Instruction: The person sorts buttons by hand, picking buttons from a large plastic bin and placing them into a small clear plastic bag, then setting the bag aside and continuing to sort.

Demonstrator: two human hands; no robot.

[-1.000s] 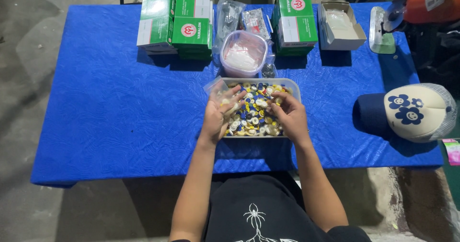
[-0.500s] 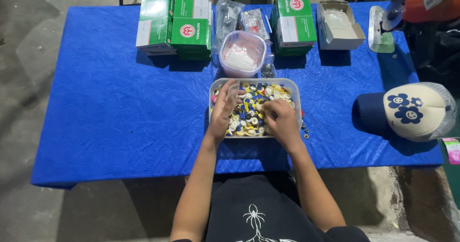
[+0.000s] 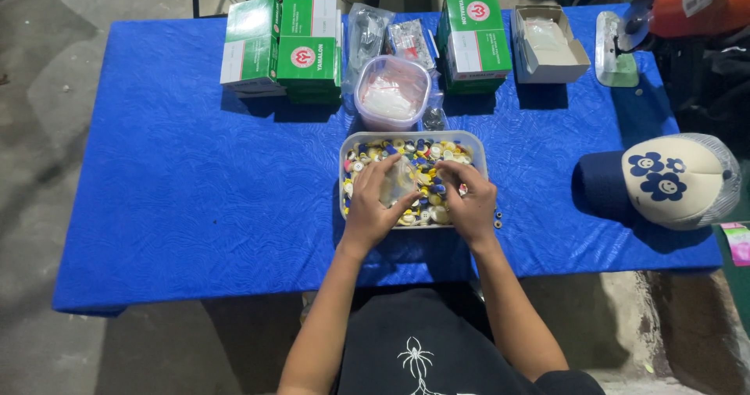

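A rectangular clear plastic tub (image 3: 412,139) filled with small round caps in yellow, white and blue (image 3: 422,154) stands near the middle of the table covered by a blue cloth (image 3: 195,192), close to its near edge. Both hands reach into the tub from the near side. The left hand (image 3: 373,201) rests on the caps with its fingers curled around a small clear plastic bag (image 3: 396,182). The right hand (image 3: 471,200) lies just beside it, fingers bent down among the caps at the tub's right half; whether it grips any cap cannot be told. A few loose caps (image 3: 497,219) lie on the cloth just off the tub's right near corner.

Behind the tub stands a round clear lidded container (image 3: 391,94) with white contents. Along the far edge sit stacked green and white cardboard boxes (image 3: 283,47), more of them (image 3: 473,42) to the right, and an open grey box (image 3: 549,43). A cream and navy cap with flower faces (image 3: 664,180) lies by the right edge.
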